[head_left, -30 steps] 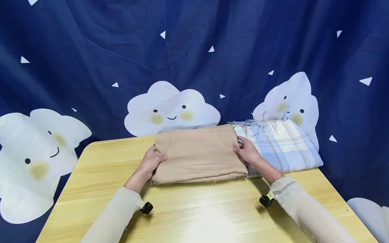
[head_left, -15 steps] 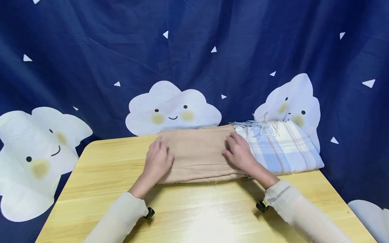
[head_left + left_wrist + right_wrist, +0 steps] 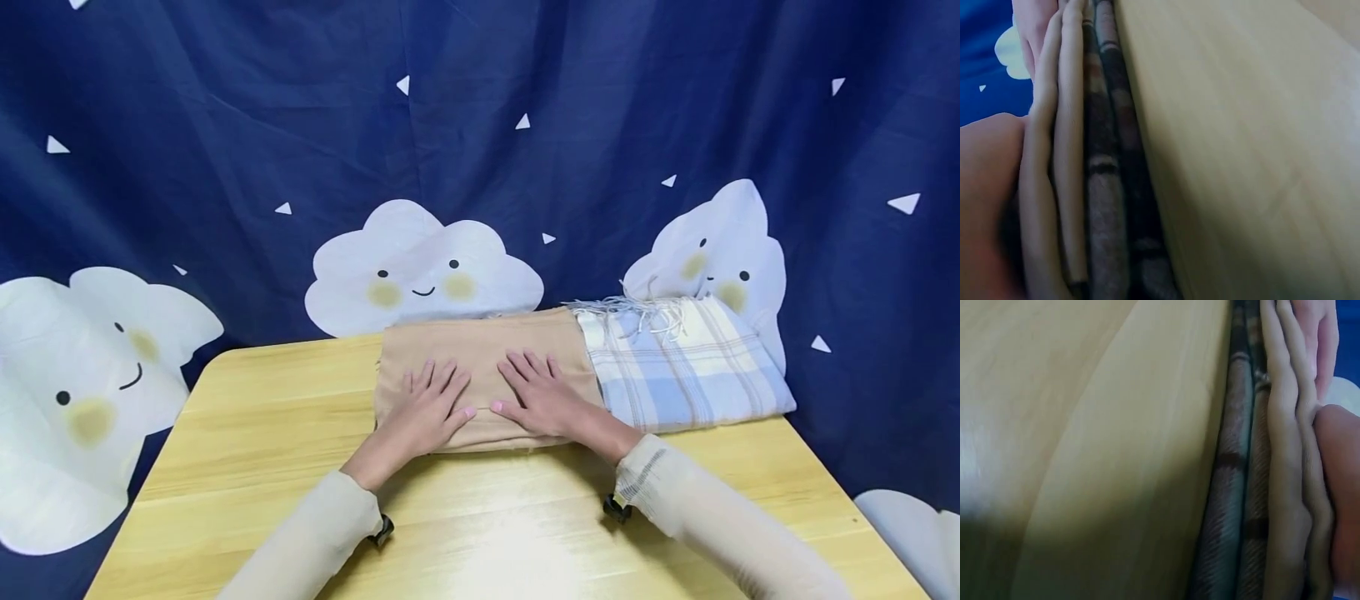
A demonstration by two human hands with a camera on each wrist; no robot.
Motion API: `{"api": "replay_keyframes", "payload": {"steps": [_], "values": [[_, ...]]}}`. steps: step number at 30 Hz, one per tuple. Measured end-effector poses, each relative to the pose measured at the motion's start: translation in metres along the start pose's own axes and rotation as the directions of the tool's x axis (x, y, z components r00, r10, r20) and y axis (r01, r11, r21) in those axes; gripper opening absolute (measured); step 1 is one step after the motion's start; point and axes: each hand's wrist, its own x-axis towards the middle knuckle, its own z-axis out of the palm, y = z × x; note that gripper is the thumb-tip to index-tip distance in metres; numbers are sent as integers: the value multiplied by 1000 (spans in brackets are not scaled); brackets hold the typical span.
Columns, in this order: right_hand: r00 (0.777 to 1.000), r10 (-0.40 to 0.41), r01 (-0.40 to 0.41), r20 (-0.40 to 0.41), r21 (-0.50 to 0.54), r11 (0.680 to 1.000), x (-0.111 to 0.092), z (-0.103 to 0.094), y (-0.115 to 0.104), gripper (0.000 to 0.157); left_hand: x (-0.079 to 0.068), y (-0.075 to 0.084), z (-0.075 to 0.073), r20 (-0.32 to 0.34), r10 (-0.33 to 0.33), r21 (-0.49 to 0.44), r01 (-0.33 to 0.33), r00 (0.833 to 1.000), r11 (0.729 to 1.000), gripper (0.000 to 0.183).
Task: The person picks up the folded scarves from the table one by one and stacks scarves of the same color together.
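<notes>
A folded beige cloth, perhaps a shawl, lies at the far middle of the table. Both hands rest palm down on it, fingers spread; the left hand is on its left part and the right hand on its right part, thumbs close but apart. Beneath the beige layers, the wrist views show folded dark plaid cloth, with brown and grey-green bands. Against the right side of the stack is a folded blue and white plaid scarf, its pale fringe along the back edge.
The light wooden table has rounded corners. Behind it hangs a navy curtain with smiling white clouds and small white triangles. A small black device is strapped at the left cuff, another black device at the right.
The hands let go of the beige cloth's left and right edges. They moved inward over its top and now lie flat there. The stack and the blue plaid scarf stay in place.
</notes>
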Motion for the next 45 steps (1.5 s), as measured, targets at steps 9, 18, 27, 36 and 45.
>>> {"api": "replay_keyframes", "payload": {"steps": [9,18,27,36,45], "values": [[998,50,-49,-25,43,998,-3,-5,14,82,-2,-25,6,-29,-24,5,24,999,1000,75],[995,78,-74,-61,68,995,-10,-6,29,84,-6,-43,9,-31,-64,-56,63,997,996,82],[990,117,-110,-73,89,990,-18,-10,39,84,-9,-50,6,-35,-101,-90,97,994,991,85],[952,140,-94,-273,175,980,-25,-8,44,77,-11,-56,6,-134,-104,-151,84,986,985,76],[863,443,-320,-243,417,851,-29,-29,46,66,-13,-72,-4,-202,-279,-494,149,939,857,68]]}}
